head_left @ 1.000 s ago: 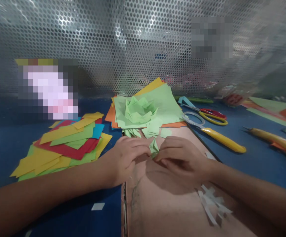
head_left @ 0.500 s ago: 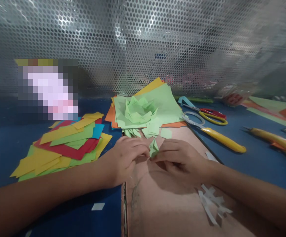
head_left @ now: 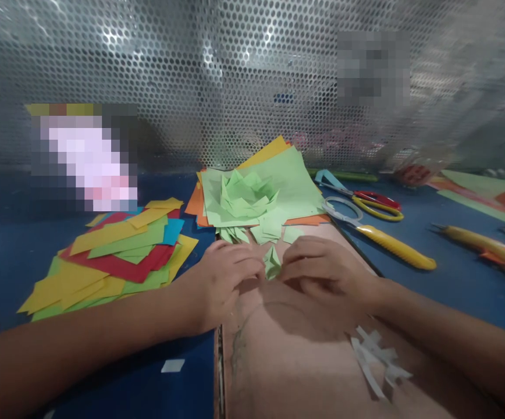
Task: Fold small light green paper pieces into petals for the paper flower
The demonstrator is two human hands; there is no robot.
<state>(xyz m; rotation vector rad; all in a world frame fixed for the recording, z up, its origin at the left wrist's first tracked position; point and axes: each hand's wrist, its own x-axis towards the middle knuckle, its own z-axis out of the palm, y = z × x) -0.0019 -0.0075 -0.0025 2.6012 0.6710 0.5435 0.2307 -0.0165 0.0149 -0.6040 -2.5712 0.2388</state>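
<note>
My left hand (head_left: 221,279) and my right hand (head_left: 322,270) meet over a pinkish board (head_left: 287,361), fingers curled. Between their fingertips they pinch a small folded light-green paper piece (head_left: 272,263). Just beyond the hands lie several small folded green pieces (head_left: 261,234). Behind those sits a folded green paper flower (head_left: 246,195) on a light-green sheet (head_left: 296,180), which tops orange and yellow sheets.
A heap of yellow, green, red and blue paper cut-outs (head_left: 113,256) lies at the left on the blue table (head_left: 453,285). Scissors (head_left: 366,201), a yellow-handled cutter (head_left: 387,241) and another yellow tool (head_left: 488,250) lie at the right. White paper scraps (head_left: 377,361) lie on the board. A perforated metal screen (head_left: 235,75) stands behind.
My right hand has shifted slightly up and its fingers have rearranged on the small green piece. The left hand has hardly moved.
</note>
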